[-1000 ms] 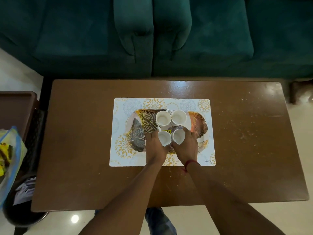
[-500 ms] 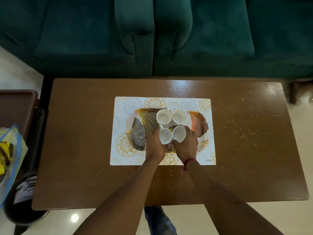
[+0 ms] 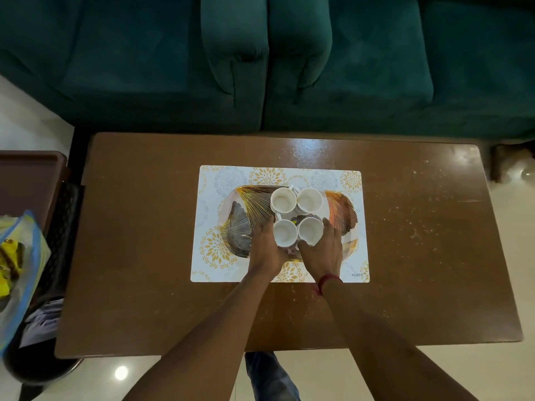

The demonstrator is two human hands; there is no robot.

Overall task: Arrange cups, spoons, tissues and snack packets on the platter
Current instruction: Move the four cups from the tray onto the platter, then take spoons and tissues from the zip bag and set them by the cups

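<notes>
Cups: four white cups stand upright on the platter [image 3: 240,224] in a two-by-two cluster, rims up and insides bare. Far-left cup [image 3: 283,200] and far-right cup [image 3: 309,200] stand side by side, close to touching; a handle shows at the far edge of the far-left one. Near-left cup [image 3: 285,233] and near-right cup [image 3: 310,229] stand just in front of them, close together. A small yellow item shows in the gap at the centre of the four cups; what it is cannot be told.

Left hand [image 3: 266,250] is wrapped round the outer left side of the near-left cup, fingers curled against its wall. Right hand [image 3: 322,253] is wrapped round the near and right side of the near-right cup, thumb at its near rim. Both hands are closed on their cups, and both cups sit on the platter surface.

Platter is oval, with gold and dark fan-leaf patterning, and rests on a rectangular floral placemat [image 3: 220,264]. Placemat lies flat at the middle of a brown wooden table [image 3: 139,256].

A red thread band [image 3: 325,282] circles the right wrist. A plastic bag [image 3: 20,270] with yellow contents lies off the left end of the table. A dark green sofa [image 3: 144,68] stands beyond the far edge.
</notes>
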